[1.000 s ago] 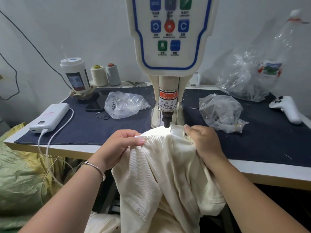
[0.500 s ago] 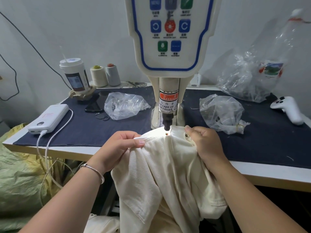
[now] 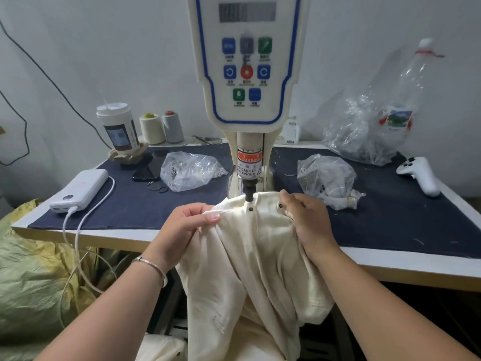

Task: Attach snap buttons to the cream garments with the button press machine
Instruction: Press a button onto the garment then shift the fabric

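A cream garment (image 3: 250,256) hangs off the table's front edge, its top hem under the black punch (image 3: 249,192) of the button press machine (image 3: 247,74). My left hand (image 3: 187,227) pinches the hem left of the punch. My right hand (image 3: 304,220) grips the hem on the right. Two dark snap buttons sit on the hem: one (image 3: 251,209) just below the punch, another (image 3: 280,205) beside my right fingers.
On the navy mat (image 3: 390,217) lie two clear plastic bags (image 3: 190,170) (image 3: 326,175), a white power bank (image 3: 80,190) with cable, a phone, a cup, two thread cones and a white controller (image 3: 419,174). A yellow-green sack (image 3: 31,277) lies at lower left.
The punch has lifted off the hem and a dark snap now shows just below it. Both hands keep their hold on the garment.
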Action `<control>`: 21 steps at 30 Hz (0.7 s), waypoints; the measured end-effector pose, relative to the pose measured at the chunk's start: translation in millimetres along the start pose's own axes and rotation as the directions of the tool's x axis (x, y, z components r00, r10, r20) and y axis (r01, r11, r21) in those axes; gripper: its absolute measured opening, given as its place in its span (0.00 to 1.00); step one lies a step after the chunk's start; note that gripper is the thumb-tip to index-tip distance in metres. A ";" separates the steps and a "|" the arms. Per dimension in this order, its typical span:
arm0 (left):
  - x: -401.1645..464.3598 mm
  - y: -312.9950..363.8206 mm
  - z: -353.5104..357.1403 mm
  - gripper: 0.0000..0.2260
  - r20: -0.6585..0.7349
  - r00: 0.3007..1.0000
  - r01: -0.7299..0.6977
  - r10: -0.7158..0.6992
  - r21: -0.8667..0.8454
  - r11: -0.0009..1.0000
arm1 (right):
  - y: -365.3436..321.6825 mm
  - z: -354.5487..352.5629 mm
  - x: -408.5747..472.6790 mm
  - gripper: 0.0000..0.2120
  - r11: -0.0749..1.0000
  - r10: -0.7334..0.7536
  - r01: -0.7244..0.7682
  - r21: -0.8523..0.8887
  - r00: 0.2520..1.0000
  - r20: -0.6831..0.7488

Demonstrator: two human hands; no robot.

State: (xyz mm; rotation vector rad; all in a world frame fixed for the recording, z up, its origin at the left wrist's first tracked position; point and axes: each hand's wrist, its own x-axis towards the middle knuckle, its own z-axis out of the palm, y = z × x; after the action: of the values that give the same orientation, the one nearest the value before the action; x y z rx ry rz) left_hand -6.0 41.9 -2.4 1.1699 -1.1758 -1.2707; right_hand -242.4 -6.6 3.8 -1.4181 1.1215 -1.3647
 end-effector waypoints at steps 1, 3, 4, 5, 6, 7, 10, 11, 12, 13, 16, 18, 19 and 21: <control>-3.2 1.6 1.3 0.11 0.000 1.000 -0.026 0.026 -0.024 0.999 | -8.1 -0.1 -2.7 0.24 0.996 0.004 -0.006 0.093 1.000 0.017; -9.3 4.7 1.0 0.09 0.016 1.000 -0.021 0.022 -0.034 0.999 | -22.1 -2.1 -7.0 0.20 0.984 0.086 -0.094 0.153 0.994 0.063; -13.2 5.9 -0.4 0.08 0.040 0.999 0.012 -0.011 -0.010 1.000 | -26.5 -4.8 -10.5 0.17 0.977 0.167 -0.177 0.123 0.982 0.086; -17.2 6.3 -2.0 0.07 0.065 0.996 0.054 -0.056 0.034 0.998 | -28.0 -7.8 -15.2 0.14 0.958 0.266 -0.276 0.073 0.955 0.129; -22.6 5.9 -3.8 0.07 0.091 0.990 0.096 -0.105 0.091 0.991 | -29.5 -11.1 -22.4 0.12 0.930 0.359 -0.367 0.011 0.914 0.187; -28.7 4.5 -5.4 0.08 0.114 0.982 0.132 -0.148 0.134 0.982 | -30.3 -14.4 -31.0 0.11 0.903 0.423 -0.428 -0.036 0.873 0.243; -45.4 3.5 -10.6 0.14 0.170 0.968 0.163 -0.184 0.130 0.978 | -35.1 -24.6 -51.1 0.14 0.893 0.415 -0.450 0.027 0.843 0.342; -50.7 6.2 -11.8 0.16 0.194 0.967 0.146 -0.166 0.115 0.983 | -40.4 -27.7 -54.9 0.13 0.895 0.382 -0.440 0.078 0.845 0.375; -55.6 11.7 -12.1 0.17 0.223 0.965 0.121 -0.142 0.106 0.987 | -47.2 -31.2 -57.7 0.11 0.896 0.349 -0.427 0.123 0.847 0.401; -59.8 18.4 -11.8 0.17 0.257 0.960 0.086 -0.109 0.099 0.991 | -54.2 -35.0 -59.3 0.10 0.894 0.324 -0.419 0.159 0.849 0.417; -71.6 46.8 -6.2 0.16 0.380 0.925 -0.018 -0.015 0.082 0.996 | -72.5 -46.5 -62.3 0.14 0.887 0.272 -0.396 0.236 0.863 0.426; -79.5 64.9 -3.4 0.14 0.473 0.881 -0.006 0.014 -0.018 1.000 | -80.3 -55.8 -63.4 0.19 0.884 0.264 -0.386 0.264 0.878 0.399; -83.4 72.9 -2.1 0.16 0.495 0.869 0.037 0.003 -0.072 0.997 | -84.2 -60.6 -64.8 0.21 0.878 0.265 -0.387 0.281 0.883 0.387; -88.5 82.9 1.7 0.22 0.491 0.867 0.103 -0.086 -0.008 0.995 | -91.8 -71.4 -69.3 0.20 0.876 0.249 -0.373 0.305 0.892 0.377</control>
State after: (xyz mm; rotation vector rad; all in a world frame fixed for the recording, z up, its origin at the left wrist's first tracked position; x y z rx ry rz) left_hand -0.6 128.5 82.3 0.9088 -1.4663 -1.7234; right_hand -309.8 83.2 79.5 -1.0758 0.7820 -0.9947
